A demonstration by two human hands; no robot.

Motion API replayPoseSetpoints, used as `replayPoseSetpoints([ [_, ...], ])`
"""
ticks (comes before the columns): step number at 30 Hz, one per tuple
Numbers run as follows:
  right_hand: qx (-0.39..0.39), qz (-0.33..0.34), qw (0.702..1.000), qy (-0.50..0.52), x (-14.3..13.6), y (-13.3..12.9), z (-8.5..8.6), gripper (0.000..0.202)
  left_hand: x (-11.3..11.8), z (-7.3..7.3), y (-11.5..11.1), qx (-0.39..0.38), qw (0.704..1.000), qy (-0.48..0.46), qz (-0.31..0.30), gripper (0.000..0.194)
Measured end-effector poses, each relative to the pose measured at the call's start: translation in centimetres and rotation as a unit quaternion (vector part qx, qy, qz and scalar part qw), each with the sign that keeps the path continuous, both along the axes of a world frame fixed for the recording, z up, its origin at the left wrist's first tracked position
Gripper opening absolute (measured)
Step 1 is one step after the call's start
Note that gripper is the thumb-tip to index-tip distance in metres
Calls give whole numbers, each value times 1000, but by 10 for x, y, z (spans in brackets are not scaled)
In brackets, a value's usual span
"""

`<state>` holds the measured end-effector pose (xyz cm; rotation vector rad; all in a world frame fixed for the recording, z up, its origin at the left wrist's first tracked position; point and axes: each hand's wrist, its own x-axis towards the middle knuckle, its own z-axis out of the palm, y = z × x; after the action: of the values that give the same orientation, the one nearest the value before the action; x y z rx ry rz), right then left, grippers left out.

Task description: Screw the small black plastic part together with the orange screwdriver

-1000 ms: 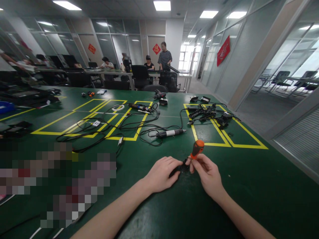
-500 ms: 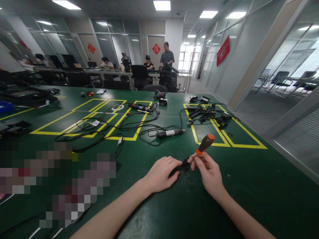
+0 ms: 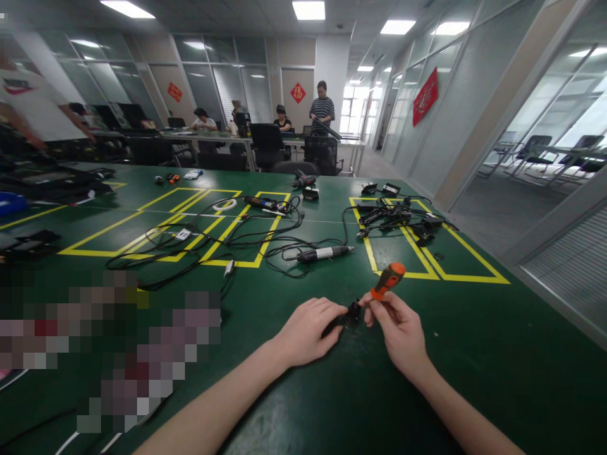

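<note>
My right hand [image 3: 398, 325] is closed around the lower end of a screwdriver [image 3: 389, 280] with an orange and black handle. The handle leans up and to the right; its shaft is hidden by my fingers. A small black part [image 3: 353, 313] sits on the green table between my two hands, and its exact kind is too small to tell. My left hand [image 3: 313, 330] grips this part from the left with thumb and fingers. The right fingertips are close beside the part; whether they touch it I cannot tell.
Ahead on the green table [image 3: 332, 404] lies a grey and black electric screwdriver [image 3: 323, 254] among tangled black cables [image 3: 227, 237]. A pile of black parts [image 3: 393, 215] lies in the yellow-taped boxes at right. A black drill [image 3: 302, 180] lies farther back. Blurred-out items cover the left.
The screwdriver handle has dipped slightly and shifted a little left in my right hand. My left hand stays put. A person in a white shirt has come into view at far left.
</note>
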<state>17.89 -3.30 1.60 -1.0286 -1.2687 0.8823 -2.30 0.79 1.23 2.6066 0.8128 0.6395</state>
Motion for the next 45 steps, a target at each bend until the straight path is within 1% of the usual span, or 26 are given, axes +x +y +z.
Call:
replayPoseSetpoints([
  [3,-2,5,1000,9,1,0,0,18,0,-1,0,1,1000,-4,1,28],
  [6,-1,17,999,30,1,-2,0,16,0,-1,0,1,1000,-7,2,29],
  [10,-1,10,1000,24,-1,-2,1,14,0,-1,0,0,1000,-2,0,29],
  [16,-5,-8,1000,20,-3,-1,5,22,0,-1,0,3,1000,-1,1,28],
  [19,-2,-6,1000,20,-4,-1,7,25,0,-1,0,3,1000,-1,-1,28],
  [26,-16,-1,1000,23,-2,-1,6,19,0,-2,0,-4,1000,0,3,30],
  [30,-17,-9,999,31,-2,1,5,20,0,-1,0,-7,1000,4,1,30],
  [34,-13,3,999,35,-2,0,6,23,0,-1,0,-4,1000,6,2,29],
  [37,-6,8,999,36,-3,-1,5,19,0,-1,0,-6,1000,11,2,29],
  [41,-4,-2,1000,31,-2,-1,2,16,0,-1,0,-10,1000,12,1,29],
  [45,-10,-5,1000,24,-1,1,0,17,0,-1,0,-16,1000,11,2,30],
])
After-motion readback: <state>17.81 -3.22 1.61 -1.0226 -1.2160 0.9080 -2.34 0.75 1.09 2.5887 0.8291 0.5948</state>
